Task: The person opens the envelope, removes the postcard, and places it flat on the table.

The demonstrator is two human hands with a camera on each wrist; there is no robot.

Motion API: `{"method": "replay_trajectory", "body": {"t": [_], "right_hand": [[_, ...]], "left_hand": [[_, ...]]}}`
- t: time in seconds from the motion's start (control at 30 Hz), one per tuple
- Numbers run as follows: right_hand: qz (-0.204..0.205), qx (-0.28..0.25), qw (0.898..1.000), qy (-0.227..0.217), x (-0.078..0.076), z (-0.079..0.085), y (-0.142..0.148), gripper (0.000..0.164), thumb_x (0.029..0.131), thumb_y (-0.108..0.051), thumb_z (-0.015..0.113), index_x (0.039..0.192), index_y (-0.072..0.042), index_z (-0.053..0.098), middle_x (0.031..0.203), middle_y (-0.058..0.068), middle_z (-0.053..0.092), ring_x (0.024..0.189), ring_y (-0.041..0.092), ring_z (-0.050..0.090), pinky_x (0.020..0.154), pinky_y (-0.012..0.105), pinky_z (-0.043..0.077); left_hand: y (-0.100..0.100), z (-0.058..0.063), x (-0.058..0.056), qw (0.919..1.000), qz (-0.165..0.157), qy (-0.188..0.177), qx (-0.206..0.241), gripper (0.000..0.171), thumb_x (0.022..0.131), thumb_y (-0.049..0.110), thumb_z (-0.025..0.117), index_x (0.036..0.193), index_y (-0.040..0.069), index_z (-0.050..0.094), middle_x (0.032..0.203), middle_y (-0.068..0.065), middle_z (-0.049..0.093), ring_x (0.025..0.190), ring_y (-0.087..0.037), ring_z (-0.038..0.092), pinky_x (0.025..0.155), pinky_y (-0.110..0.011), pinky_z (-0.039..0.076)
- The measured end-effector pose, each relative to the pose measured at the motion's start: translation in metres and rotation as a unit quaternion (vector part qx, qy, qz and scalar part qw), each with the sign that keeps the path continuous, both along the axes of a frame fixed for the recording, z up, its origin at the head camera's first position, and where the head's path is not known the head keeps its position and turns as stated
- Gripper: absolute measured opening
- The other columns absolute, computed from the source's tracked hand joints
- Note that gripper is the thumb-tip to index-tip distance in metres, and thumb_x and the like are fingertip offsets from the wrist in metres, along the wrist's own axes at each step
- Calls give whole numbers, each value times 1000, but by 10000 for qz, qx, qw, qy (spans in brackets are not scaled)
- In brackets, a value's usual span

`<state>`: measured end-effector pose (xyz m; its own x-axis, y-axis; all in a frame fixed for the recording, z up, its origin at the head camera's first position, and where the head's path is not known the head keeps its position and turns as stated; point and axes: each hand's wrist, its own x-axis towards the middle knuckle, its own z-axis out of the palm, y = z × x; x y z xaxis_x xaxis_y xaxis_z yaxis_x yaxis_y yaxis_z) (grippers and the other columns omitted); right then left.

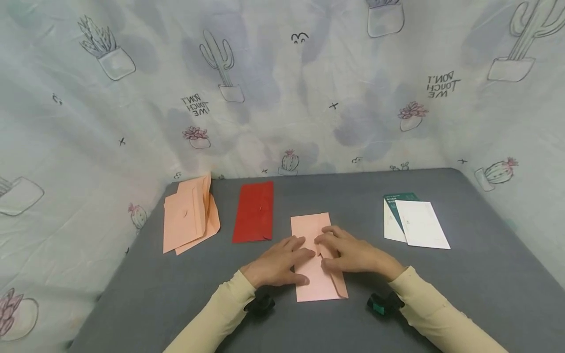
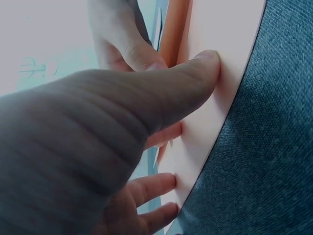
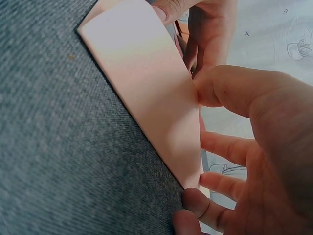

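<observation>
A pale pink envelope [image 1: 311,279] lies upright in front of the person, its long flap [image 3: 142,93] lifted along the right side. The left hand [image 1: 280,262] rests on the envelope's left part, fingers fairly straight. In the left wrist view its thumb [image 2: 195,81] presses the paper near the edge. The right hand [image 1: 350,250] holds the flap's raised edge, with the thumb [image 3: 215,90] on that edge and the other fingers along it. Inside the envelope is hidden from the head view.
Several pink envelopes [image 1: 185,215] are stacked at the back left of the grey table [image 1: 198,294]. Beside them lies a red envelope [image 1: 253,211]. White cards [image 1: 421,223] and a green one [image 1: 401,197] overlap at the right. A cactus-print curtain [image 1: 282,73] hangs behind.
</observation>
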<state>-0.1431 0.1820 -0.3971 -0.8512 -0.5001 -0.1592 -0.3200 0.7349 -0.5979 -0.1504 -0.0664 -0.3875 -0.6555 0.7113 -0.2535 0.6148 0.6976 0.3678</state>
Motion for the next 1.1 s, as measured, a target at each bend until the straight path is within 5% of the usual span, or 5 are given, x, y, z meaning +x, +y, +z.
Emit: {"method": "replay_trajectory", "body": {"t": [0.3, 0.8, 1.1], "right_hand": [[-52, 2, 9999, -115, 3, -4, 4, 49, 91, -35, 65, 138, -26, 56, 155, 10, 39, 137, 33, 46, 89, 60, 48], [29, -135, 9999, -61, -1, -1, 6, 56, 91, -34, 64, 144, -23, 52, 157, 11, 36, 134, 35, 49, 87, 56, 50], [273, -451, 9985, -148, -2, 0, 4, 54, 95, -28, 61, 145, -14, 50, 155, 17, 35, 118, 28, 56, 91, 47, 50]], "left_hand": [[4, -6, 2, 9999, -15, -21, -119, 63, 91, 47, 72, 148, 28, 51, 163, -8, 36, 152, -29, 29, 121, -51, 32], [3, 1, -1, 9997, -181, 173, -37, 63, 92, 45, 72, 148, 24, 52, 161, -12, 38, 150, -32, 33, 120, -52, 34], [-1, 1, 2, 9998, -153, 154, 5, 63, 91, 43, 73, 147, 23, 52, 160, -13, 39, 149, -34, 34, 119, -53, 34]]}}
